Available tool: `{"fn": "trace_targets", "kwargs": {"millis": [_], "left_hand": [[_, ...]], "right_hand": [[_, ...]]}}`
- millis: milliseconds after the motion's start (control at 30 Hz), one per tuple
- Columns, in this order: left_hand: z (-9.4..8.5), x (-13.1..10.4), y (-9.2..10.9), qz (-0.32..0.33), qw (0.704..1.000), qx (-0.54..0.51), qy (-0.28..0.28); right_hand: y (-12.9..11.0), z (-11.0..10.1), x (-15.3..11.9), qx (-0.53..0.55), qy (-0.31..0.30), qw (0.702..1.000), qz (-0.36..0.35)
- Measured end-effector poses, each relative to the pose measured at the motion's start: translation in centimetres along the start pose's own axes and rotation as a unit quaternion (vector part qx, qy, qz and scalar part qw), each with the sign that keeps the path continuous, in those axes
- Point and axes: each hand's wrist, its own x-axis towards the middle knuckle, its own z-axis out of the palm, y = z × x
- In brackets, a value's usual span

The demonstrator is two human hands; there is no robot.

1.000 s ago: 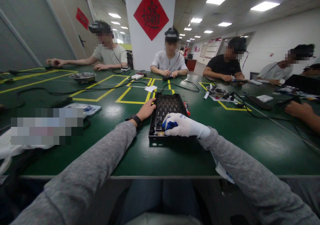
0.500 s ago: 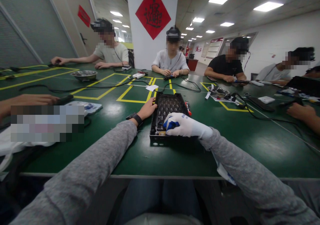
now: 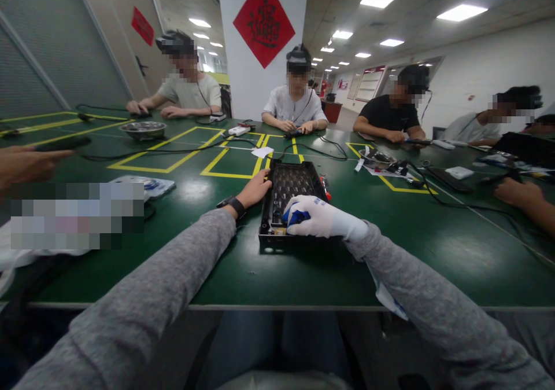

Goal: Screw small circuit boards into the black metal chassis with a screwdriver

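A black open case (image 3: 293, 184) with rows of small metal pieces lies on the green table (image 3: 243, 274) in front of me. My bare left hand (image 3: 255, 188), with a black band at the wrist, holds the case by its left edge. Over the near right part of the case is my right hand (image 3: 301, 215) in a white glove with blue fingertips. Its fingers are curled down into the case, and what they hold, if anything, is hidden. A small yellowish piece (image 3: 280, 231) lies in the near edge of the case beside the gloved fingers.
Red items (image 3: 326, 188) lie right of the case. A metal bowl (image 3: 143, 129) and black cables stand farther left. Another person's hand (image 3: 30, 167) is at the far left, above a plastic packet (image 3: 158, 186). Several people sit around the table.
The other person's hand at the left has moved left with a dark object. Both my hands have stayed nearly still on the case. The view has shifted slightly.
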Motion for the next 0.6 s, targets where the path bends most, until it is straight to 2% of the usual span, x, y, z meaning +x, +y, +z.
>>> {"fn": "trace_targets", "kwargs": {"millis": [400, 600], "left_hand": [[0.19, 0.15, -0.68, 0.000, 1.000, 0.001, -0.002], [0.13, 0.13, -0.52, 0.001, 1.000, 0.009, -0.003]], "right_hand": [[-0.06, -0.08, -0.08, 0.026, 0.007, 1.000, 0.016], [-0.05, -0.09, 0.03, 0.024, -0.004, 1.000, -0.002]]}}
